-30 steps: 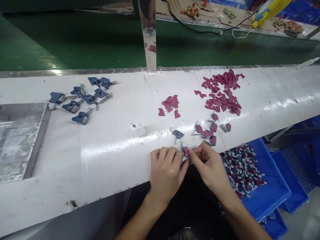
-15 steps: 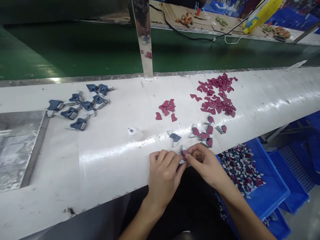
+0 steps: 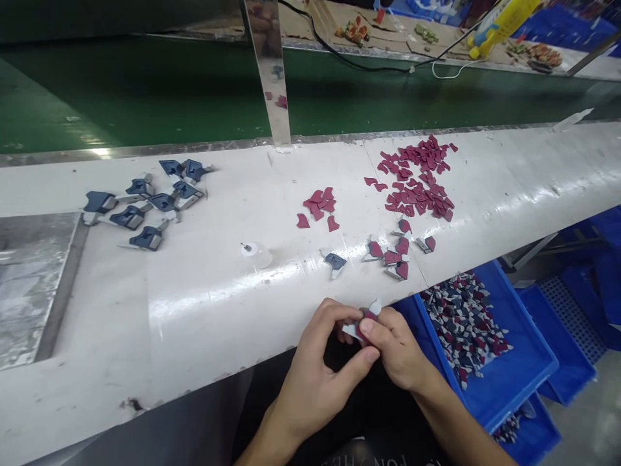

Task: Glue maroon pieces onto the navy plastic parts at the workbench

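Just past the front edge of the bench, both hands hold a small grey plastic part with a maroon inlay (image 3: 369, 318). My right hand (image 3: 402, 349) pinches it, thumb pressed on the maroon face. My left hand (image 3: 320, 362) curls round its other side, fingertips against it and thumb below. Beyond the hands lies a single blue-and-grey part (image 3: 334, 261). Several grey parts with maroon inlays (image 3: 392, 257) sit to its right. A small cluster of flat maroon pieces (image 3: 320, 204) and a larger pile of maroon pieces (image 3: 422, 181) lie farther back.
Several blue-and-grey parts (image 3: 145, 200) are grouped at the left, near a metal-framed panel (image 3: 58, 291). A white bottle with a thin tip (image 3: 256, 255) lies mid-bench. Below right, a blue bin (image 3: 528, 362) holds many finished-looking parts. A metal post (image 3: 272, 90) rises behind.
Both hands have drawn the grey-and-maroon part off the bench, toward my body. My left hand has opened out, its thumb now apart from its fingers. The view has shifted slightly.
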Tool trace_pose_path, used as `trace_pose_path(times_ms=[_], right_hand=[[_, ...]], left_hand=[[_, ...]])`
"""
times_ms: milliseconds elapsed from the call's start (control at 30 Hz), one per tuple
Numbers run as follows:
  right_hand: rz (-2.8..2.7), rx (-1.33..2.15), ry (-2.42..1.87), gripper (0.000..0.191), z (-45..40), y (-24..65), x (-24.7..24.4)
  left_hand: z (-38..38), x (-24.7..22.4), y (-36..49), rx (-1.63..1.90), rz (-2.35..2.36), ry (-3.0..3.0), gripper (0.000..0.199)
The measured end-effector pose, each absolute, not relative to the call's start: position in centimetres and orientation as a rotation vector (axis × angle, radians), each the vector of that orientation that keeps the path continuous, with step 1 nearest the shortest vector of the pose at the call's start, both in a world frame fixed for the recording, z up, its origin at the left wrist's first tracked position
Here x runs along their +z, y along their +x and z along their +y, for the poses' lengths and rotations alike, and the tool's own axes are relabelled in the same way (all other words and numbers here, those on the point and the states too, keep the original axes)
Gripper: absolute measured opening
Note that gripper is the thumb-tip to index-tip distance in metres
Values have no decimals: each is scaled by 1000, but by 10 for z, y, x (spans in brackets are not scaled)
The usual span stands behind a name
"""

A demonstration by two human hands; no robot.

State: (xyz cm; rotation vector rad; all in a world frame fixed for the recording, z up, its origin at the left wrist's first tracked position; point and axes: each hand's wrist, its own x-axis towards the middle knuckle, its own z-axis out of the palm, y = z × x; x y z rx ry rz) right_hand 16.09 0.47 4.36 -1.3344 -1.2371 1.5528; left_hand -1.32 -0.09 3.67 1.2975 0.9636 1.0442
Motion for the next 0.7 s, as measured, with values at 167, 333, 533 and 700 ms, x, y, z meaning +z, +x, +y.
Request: trace_pose_path(times_ms=[167,333,533,700], right_hand=[[-1289,1505,-1360,56,1,156,45],[-1279,1438,-1338,60,1,155,43],[-1193,1490,-1377,57,-2,151,44],[-1094,1617,-1309,59,-6,156,35]], left_hand=[[0,46,-13,975,927,1108,10],[2,49,-12,941,916,1078,6],[-4,42,-9,1044,964,1237,26],[-4,34,-10,1079,991,1332,28]])
